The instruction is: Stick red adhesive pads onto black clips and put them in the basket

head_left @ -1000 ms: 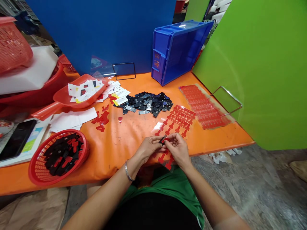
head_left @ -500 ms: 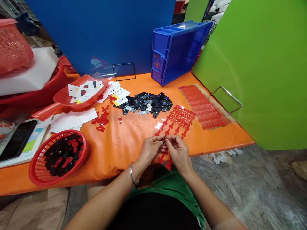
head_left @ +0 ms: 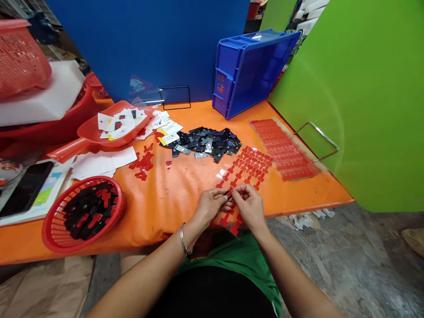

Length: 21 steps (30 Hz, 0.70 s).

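Between thumb and fingers, my left hand (head_left: 208,206) pinches a small black flat piece (head_left: 228,194). My right hand (head_left: 251,206) is closed at the same piece, its thumb and fingertip pressed together on a bit of red sticker that is mostly hidden. Under both hands lies a clear sheet of red T-shaped stickers (head_left: 253,161), with its lower end at the table's front edge. Beyond it is a heap of black flat pieces (head_left: 212,143). A red basket (head_left: 49,229) at the left holds black pieces, several with red stickers on them.
Loose red stickers (head_left: 142,163) lie left of the heap, near a red scoop (head_left: 82,130) of white cards. A blue crate (head_left: 223,75) stands on its side at the back. Another red sheet (head_left: 286,150) lies by the green panel (head_left: 374,110). A phone (head_left: 28,187) is far left.
The camera view has shifted slightly, so the table things appear a little further right. My right fingers have closed in on the black piece; my left hand keeps its hold.
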{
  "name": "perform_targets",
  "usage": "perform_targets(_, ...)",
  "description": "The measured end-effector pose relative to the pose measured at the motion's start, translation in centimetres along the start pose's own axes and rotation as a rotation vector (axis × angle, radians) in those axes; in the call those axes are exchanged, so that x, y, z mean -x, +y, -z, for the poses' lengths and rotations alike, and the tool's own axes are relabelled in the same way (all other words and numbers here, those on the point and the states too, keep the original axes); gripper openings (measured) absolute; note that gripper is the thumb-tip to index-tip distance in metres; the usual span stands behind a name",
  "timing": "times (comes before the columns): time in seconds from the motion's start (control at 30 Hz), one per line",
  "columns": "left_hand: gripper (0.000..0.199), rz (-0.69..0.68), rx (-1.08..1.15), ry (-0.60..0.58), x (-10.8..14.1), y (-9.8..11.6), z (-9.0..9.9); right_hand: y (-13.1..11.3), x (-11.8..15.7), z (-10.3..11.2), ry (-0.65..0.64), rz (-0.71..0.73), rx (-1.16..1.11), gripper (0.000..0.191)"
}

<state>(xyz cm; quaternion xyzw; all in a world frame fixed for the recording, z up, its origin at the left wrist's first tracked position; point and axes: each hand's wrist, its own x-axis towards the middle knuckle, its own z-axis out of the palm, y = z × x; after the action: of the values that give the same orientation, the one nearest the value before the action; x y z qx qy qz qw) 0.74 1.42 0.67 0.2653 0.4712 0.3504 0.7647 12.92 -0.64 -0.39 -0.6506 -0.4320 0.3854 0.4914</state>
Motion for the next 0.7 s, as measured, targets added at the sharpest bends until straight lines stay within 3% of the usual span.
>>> perform_targets(0.53, 0.010, 0.007, -0.007, -0.020, 0.21, 0.24, 0.14, -0.18, 0.07, -0.15, -0.028, -0.068, -0.069, 0.022)
perform_targets(0.7, 0.009, 0.019, -0.020, -0.028, 0.37, 0.39, 0.30, -0.08, -0.33, 0.38, -0.004, -0.049, -0.160, 0.056)
